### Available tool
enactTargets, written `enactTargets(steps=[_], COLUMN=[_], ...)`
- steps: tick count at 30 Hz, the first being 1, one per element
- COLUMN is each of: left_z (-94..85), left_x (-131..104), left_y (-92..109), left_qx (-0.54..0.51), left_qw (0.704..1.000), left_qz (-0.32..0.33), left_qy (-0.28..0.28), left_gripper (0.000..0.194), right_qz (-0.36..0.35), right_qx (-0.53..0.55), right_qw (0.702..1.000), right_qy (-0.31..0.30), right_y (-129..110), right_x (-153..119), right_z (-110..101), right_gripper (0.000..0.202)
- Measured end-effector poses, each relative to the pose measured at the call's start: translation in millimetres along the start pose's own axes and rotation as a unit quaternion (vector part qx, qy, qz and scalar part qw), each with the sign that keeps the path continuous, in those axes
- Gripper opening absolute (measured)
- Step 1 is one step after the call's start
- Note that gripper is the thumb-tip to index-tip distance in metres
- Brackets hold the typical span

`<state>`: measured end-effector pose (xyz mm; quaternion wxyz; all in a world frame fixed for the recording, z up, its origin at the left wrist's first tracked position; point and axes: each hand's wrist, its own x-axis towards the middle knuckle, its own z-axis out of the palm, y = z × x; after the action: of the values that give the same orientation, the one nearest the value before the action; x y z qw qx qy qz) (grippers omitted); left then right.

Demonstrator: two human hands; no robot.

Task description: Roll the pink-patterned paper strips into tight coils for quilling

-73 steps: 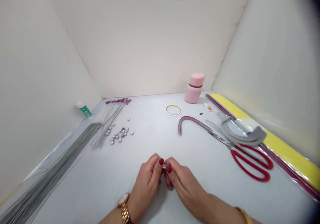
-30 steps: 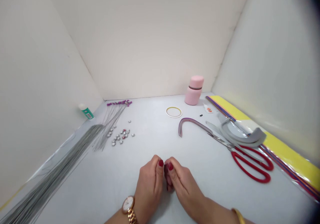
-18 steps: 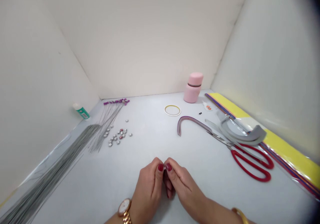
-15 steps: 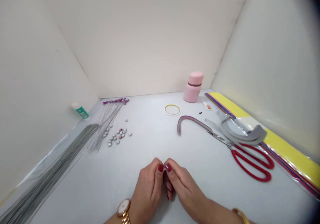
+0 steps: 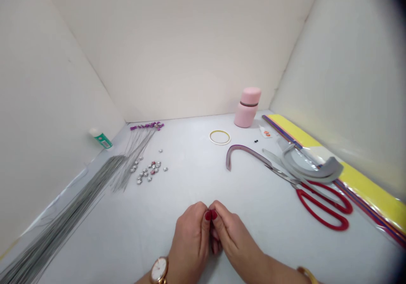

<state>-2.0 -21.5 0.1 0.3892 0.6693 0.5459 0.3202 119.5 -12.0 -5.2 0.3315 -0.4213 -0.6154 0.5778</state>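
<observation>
At the near middle of the table, my left hand [image 5: 192, 231] and my right hand [image 5: 234, 236] meet with thumbs and forefingers pinched tip to tip. Whatever they pinch is hidden behind the red-nailed thumbs and too small to name. To the left of them lies a scatter of small silvery folded stars [image 5: 146, 173], a couple of them reddish. Right of the hands rest large scissors with red handles [image 5: 323, 222]. A curved greyish-purple paper strip [image 5: 244, 148] reaches from the blades toward the middle.
Long grey wires [image 5: 72, 203] lie at left, with purple-tipped stems [image 5: 147, 126] behind. A green glue stick [image 5: 103, 140] is by the left wall. A tape ring [image 5: 220, 143], pink bottle [image 5: 247, 108], small white tube [image 5: 265, 133], curled grey strips [image 5: 314, 174] and coloured sheets [image 5: 364, 180] sit rightward.
My thumbs have come closer together, covering the small pale bit that showed between them. The hands have barely shifted. The view has moved slightly.
</observation>
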Motion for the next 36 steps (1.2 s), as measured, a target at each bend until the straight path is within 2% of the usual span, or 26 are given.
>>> enactTargets(steps=[5, 9, 12, 14, 18, 23, 27, 30, 33, 36], left_z=[0.5, -3.3, -6.2, -6.9, -7.8, -15.1, -19.2, -18.6, -16.5, -15.1], left_x=[2, 4, 4, 5, 6, 9, 11, 12, 11, 11], left_y=[1, 9, 15, 15, 9, 0, -3, -5, -5, -4], left_qx=[0.008, -0.044, -0.067, -0.041, 0.070, 0.169, 0.202, 0.198, 0.174, 0.141], left_qw=[1.000, 0.999, 0.997, 0.998, 0.997, 0.979, 0.967, 0.970, 0.977, 0.982], left_qz=[-0.015, -0.025, -0.009, -0.002, 0.021, 0.113, 0.154, 0.140, 0.115, 0.117], left_qy=[0.016, 0.009, 0.041, 0.049, 0.030, 0.015, 0.001, 0.028, 0.056, 0.053], left_gripper=[0.030, 0.029, 0.027, 0.026, 0.030, 0.031, 0.032, 0.032, 0.032, 0.032], right_qz=[0.006, 0.002, -0.014, -0.019, -0.009, 0.030, 0.045, 0.034, -0.008, -0.039], right_qx=[0.018, -0.004, -0.020, -0.012, 0.051, 0.156, 0.181, 0.128, 0.008, -0.072], right_qw=[1.000, 0.999, 0.997, 0.997, 0.998, 0.987, 0.982, 0.991, 1.000, 0.997], right_qy=[0.018, 0.048, 0.070, 0.068, 0.031, -0.004, -0.020, -0.013, 0.005, -0.010], right_y=[1, 0, -2, -2, -2, -5, -6, -6, -6, -6], right_x=[3, 5, 5, 4, 3, 4, 6, 4, 1, -1], right_z=[4, 1, -2, -2, 0, -1, -4, -5, -7, -9], right_gripper=[0.029, 0.030, 0.027, 0.026, 0.029, 0.029, 0.029, 0.030, 0.028, 0.027])
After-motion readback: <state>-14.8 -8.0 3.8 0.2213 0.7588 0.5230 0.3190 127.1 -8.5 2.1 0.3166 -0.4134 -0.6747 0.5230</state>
